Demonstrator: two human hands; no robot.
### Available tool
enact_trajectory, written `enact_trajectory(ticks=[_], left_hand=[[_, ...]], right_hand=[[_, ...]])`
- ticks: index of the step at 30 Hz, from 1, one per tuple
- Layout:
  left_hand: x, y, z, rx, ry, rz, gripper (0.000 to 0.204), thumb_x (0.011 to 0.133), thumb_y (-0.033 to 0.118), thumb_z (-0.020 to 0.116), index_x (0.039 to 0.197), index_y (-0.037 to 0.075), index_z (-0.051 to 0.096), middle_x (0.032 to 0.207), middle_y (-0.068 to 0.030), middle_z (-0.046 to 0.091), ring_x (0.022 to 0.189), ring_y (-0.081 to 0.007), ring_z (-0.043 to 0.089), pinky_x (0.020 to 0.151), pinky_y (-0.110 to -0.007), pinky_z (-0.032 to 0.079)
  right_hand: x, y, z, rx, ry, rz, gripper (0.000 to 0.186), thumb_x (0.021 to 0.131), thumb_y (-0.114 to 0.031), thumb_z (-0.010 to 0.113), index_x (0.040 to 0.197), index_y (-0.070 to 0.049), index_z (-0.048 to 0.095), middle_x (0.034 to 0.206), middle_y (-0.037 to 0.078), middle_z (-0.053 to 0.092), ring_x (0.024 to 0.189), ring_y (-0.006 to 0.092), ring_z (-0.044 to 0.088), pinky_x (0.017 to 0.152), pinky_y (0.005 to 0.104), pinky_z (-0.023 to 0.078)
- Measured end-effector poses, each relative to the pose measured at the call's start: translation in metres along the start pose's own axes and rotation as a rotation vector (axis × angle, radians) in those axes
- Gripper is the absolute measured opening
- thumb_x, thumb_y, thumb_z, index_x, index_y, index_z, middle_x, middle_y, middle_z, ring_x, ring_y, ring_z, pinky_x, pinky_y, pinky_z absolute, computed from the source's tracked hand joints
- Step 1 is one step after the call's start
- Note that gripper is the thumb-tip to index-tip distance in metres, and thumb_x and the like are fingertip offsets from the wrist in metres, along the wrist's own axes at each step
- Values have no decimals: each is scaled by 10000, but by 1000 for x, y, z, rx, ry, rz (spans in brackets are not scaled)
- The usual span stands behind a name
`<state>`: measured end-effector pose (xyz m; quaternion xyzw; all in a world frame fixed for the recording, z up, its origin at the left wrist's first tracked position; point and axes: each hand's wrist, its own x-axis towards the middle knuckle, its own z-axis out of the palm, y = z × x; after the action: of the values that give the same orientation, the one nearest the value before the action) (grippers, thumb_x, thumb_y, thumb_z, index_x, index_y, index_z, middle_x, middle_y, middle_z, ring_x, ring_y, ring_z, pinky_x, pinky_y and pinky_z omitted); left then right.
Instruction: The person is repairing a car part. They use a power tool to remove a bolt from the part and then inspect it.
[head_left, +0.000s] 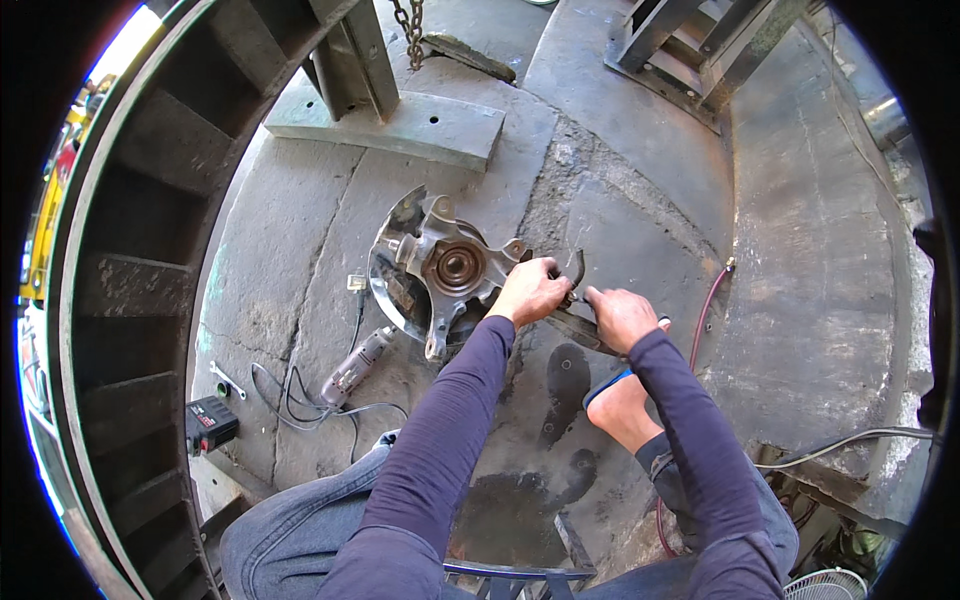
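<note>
A rusty steering knuckle [433, 250] with a round hub bore lies on the concrete floor in front of me. Its thin metal dust shield [381, 287] curves around the left side. My left hand [533, 291] is closed just right of the knuckle, its fingers wrapped over a small dark part that they mostly hide. A short dark bent piece [578, 268] sticks up beside those fingertips. Close by on the right, my right hand [622, 319] has curled fingers and thumb pressed together; what they grip is hidden. A dark elongated metal piece [580, 327] runs below both hands.
A grey power tool [358, 367] with a cord lies left of my knees, near a wrench [227, 380] and a black-and-red box [211, 425]. A steel stand base [388, 124] and hanging chain [411, 32] are ahead. A red hose [709, 312] runs at right.
</note>
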<state>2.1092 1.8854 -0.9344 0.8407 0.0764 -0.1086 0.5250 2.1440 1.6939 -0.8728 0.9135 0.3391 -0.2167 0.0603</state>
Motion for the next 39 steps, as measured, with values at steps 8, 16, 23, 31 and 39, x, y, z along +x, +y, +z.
enact_trajectory(ticks=[8, 16, 23, 31, 39], left_hand=[[0, 1, -2, -61, 22, -31, 363, 893, 268, 598, 1037, -56, 672, 998, -290, 692, 1008, -430, 671, 872, -467, 509], [-5, 13, -6, -36, -11, -74, 478, 881, 385, 654, 1069, -51, 702, 1006, -286, 704, 982, -405, 687, 869, -446, 518], [-3, 13, -3, -52, 18, -87, 469, 816, 345, 714, 1045, -64, 708, 993, -283, 712, 947, -397, 700, 858, -428, 533], [-5, 16, -2, 6, 47, -62, 447, 786, 339, 670, 1002, -50, 712, 894, -266, 712, 885, -375, 707, 820, -428, 543], [-5, 17, 0, -19, 82, -111, 535, 797, 426, 669, 1025, -55, 722, 963, -272, 723, 951, -401, 698, 867, -436, 532]], right_hand=[[7, 16, 21, 7, 215, 4, 205, 866, -92, 598, 1065, -52, 628, 939, 152, 714, 971, 326, 698, 858, 460, 554], [-24, -20, -44, -131, -102, -18, 264, 881, -140, 570, 1079, -25, 701, 903, 203, 753, 876, 352, 752, 751, 461, 585], [-3, -55, -77, -37, -197, 29, 245, 840, -169, 580, 904, -25, 767, 970, 219, 755, 950, 360, 745, 858, 461, 576], [7, 2, -4, -24, 20, -73, 279, 868, -154, 613, 1136, -91, 654, 956, 147, 729, 961, 334, 712, 811, 471, 570], [-4, 8, 18, -169, 215, 7, 200, 865, -131, 613, 1064, -113, 625, 878, 109, 701, 951, 289, 684, 807, 428, 560]])
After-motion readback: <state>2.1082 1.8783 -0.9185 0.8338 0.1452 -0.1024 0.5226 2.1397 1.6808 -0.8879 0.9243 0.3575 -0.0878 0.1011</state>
